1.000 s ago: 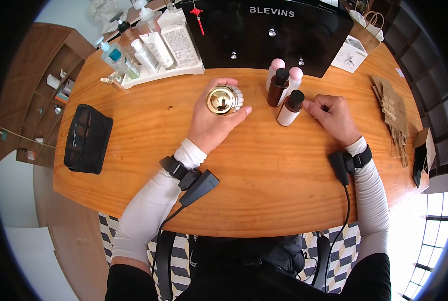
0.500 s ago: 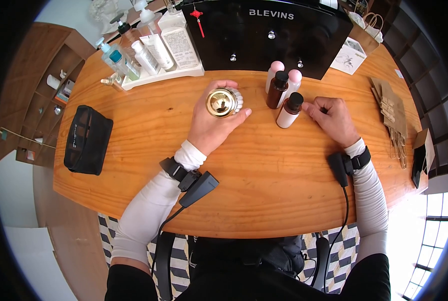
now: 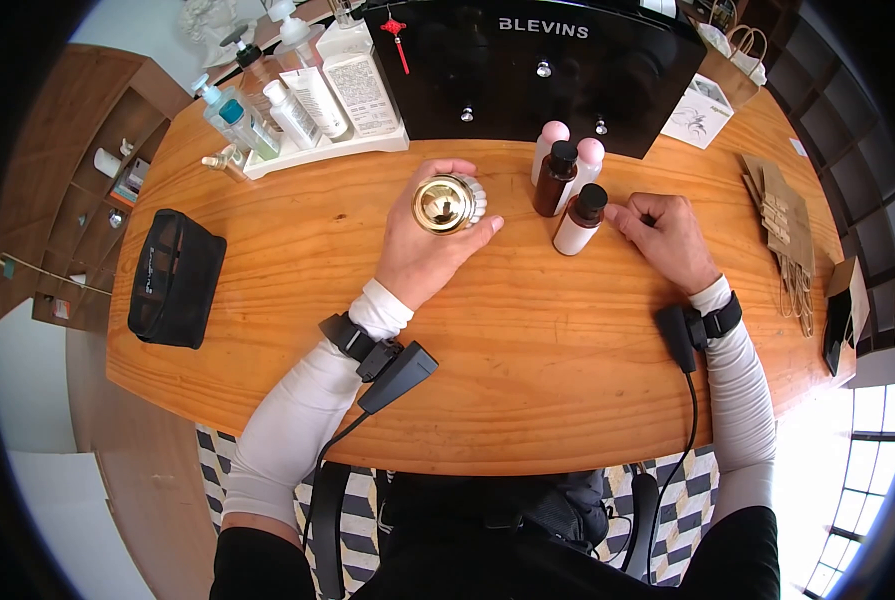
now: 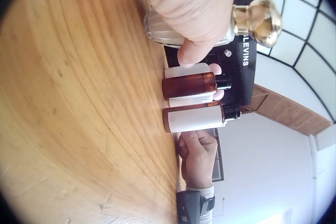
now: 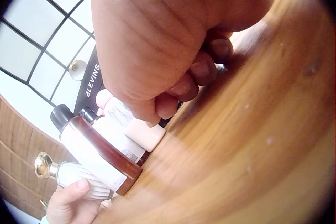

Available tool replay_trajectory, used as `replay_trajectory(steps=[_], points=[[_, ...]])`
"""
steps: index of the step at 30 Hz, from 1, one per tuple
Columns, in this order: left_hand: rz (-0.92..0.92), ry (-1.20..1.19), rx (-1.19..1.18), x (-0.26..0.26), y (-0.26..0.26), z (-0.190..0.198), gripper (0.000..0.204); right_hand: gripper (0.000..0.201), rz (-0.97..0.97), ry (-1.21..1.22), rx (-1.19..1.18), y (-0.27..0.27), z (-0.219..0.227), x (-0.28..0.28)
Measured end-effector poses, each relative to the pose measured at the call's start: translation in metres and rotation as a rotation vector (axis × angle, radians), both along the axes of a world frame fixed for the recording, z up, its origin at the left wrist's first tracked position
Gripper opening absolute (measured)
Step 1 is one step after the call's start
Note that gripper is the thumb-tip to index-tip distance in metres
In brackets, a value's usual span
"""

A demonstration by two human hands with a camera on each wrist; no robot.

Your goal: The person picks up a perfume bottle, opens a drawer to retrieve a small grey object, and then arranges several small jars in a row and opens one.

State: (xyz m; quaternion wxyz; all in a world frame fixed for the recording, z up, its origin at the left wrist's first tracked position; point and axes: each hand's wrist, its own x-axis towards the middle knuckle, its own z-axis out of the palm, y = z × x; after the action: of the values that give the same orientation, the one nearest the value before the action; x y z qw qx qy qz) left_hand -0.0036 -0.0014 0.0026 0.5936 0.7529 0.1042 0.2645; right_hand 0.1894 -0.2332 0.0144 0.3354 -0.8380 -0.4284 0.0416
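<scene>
A ribbed white bottle (image 3: 479, 198) with a round gold cap (image 3: 442, 204) stands in the grip of my left hand (image 3: 417, 250), fingers curled round its far side. In the left wrist view the thumb lies along the ribbed bottle (image 4: 163, 30). My right hand (image 3: 670, 238) rests on the table with fingers curled in; the right wrist view shows nothing held. Its thumb is beside the nearer brown bottle (image 3: 575, 232); whether they touch I cannot tell. Behind stand another brown bottle (image 3: 553, 188) and two pink-topped bottles (image 3: 589, 153).
A black cabinet (image 3: 507, 90) stands at the back, with a white tray (image 3: 327, 155) of several bottles to its left. A black mesh pouch (image 3: 177, 280) lies at the left. Brown paper bags (image 3: 782, 210) and a white box (image 3: 698, 110) are at the right.
</scene>
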Motion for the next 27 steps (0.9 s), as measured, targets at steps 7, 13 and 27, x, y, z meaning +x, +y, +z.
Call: replay_trajectory(steps=[7,13,27], points=[[0.008,0.010,0.026,-0.0001,0.0004,0.0013,0.046,0.046,0.002,-0.003,-0.004,-0.0001,-0.0008,0.0009],[0.013,0.003,0.026,0.0000,-0.0003,0.0009,0.046,0.046,0.007,-0.007,-0.003,-0.0001,-0.0002,0.0007],[0.009,0.012,0.017,0.0002,-0.0004,0.0017,0.046,0.045,-0.003,0.003,-0.009,0.0002,0.0012,-0.0007]])
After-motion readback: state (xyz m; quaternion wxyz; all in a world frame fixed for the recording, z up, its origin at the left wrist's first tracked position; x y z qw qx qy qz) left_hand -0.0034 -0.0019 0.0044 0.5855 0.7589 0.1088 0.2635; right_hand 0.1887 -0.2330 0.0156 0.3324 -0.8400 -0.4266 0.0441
